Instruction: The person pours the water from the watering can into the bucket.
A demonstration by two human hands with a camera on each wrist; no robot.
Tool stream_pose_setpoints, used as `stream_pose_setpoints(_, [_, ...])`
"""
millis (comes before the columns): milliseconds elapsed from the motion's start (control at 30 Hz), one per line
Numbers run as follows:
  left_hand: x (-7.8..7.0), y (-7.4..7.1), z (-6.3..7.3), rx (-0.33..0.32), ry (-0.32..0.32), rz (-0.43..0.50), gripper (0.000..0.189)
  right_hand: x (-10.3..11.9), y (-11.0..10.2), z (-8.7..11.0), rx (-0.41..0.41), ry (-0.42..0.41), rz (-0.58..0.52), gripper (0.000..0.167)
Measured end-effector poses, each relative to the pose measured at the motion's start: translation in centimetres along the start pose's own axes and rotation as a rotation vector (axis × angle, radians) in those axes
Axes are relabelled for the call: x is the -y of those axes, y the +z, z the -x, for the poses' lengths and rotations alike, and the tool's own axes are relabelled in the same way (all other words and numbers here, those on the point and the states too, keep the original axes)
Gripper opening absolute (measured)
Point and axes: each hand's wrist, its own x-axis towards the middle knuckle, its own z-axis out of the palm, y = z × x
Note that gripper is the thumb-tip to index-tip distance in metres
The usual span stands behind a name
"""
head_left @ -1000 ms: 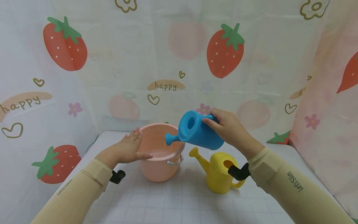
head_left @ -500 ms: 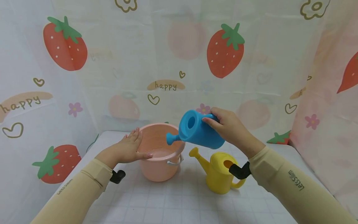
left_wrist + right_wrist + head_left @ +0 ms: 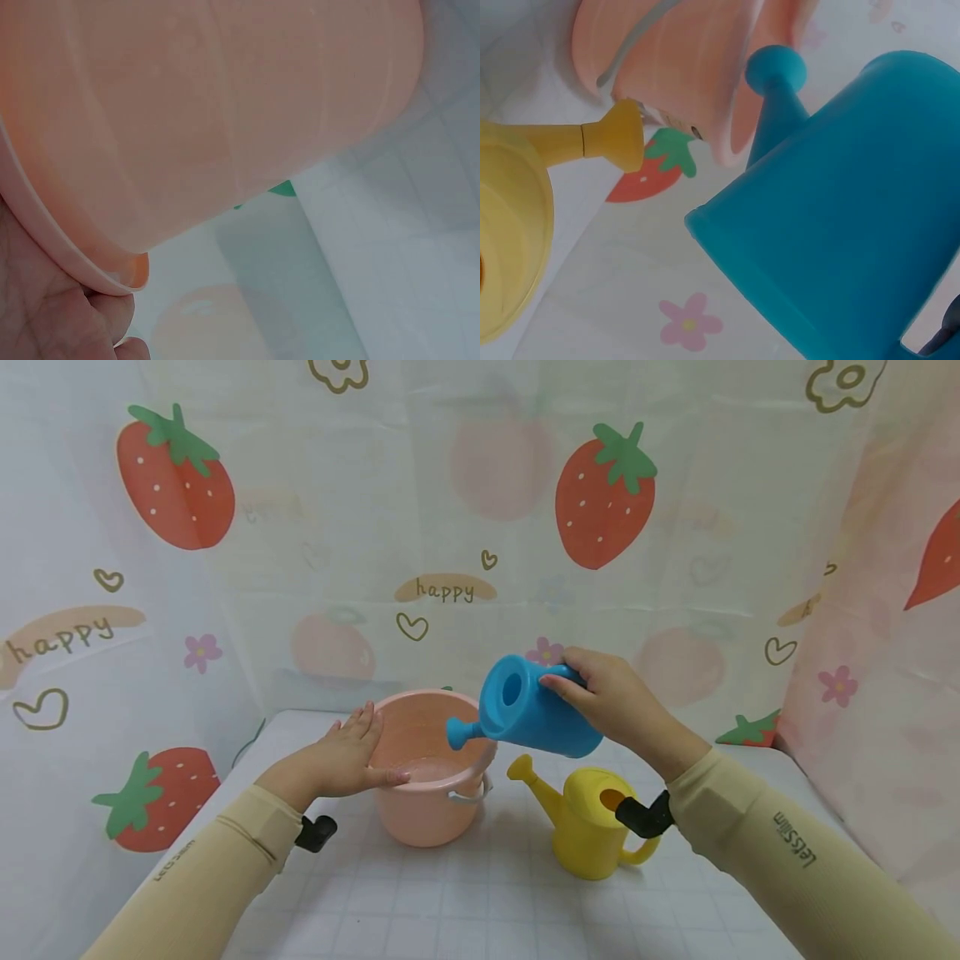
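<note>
A pale pink bucket [image 3: 427,814] stands upright on the table. My left hand [image 3: 341,760] rests on its left rim, fingers stretched out and the thumb lying over the near rim; in the left wrist view the palm [image 3: 45,300] presses against the lip. My right hand [image 3: 611,697] grips the handle of a blue watering can [image 3: 551,722], holding it in the air tilted towards the bucket. The can's spout head [image 3: 463,733] is over the bucket's opening. Below it, a yellow watering can [image 3: 588,839] stands upright, its spout pointing left to the bucket.
The table [image 3: 450,910] wears a white cloth with a faint grid. Curtains [image 3: 450,468] printed with strawberries, hearts and flowers enclose it at the back and both sides. A grey bail handle [image 3: 471,793] hangs on the bucket's right side.
The blue watering can has shifted very slightly up and to the right at its spout and base. My left hand, the bucket and the yellow watering can stay in place.
</note>
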Motion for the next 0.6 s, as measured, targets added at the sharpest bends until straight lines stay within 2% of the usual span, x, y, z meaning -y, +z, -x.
stream_pose_setpoints(600, [-0.05, -0.14, 0.02, 0.009, 0.003, -0.019, 0.112, 0.31, -0.22, -0.58, 0.021, -0.052, 0.052, 0.033])
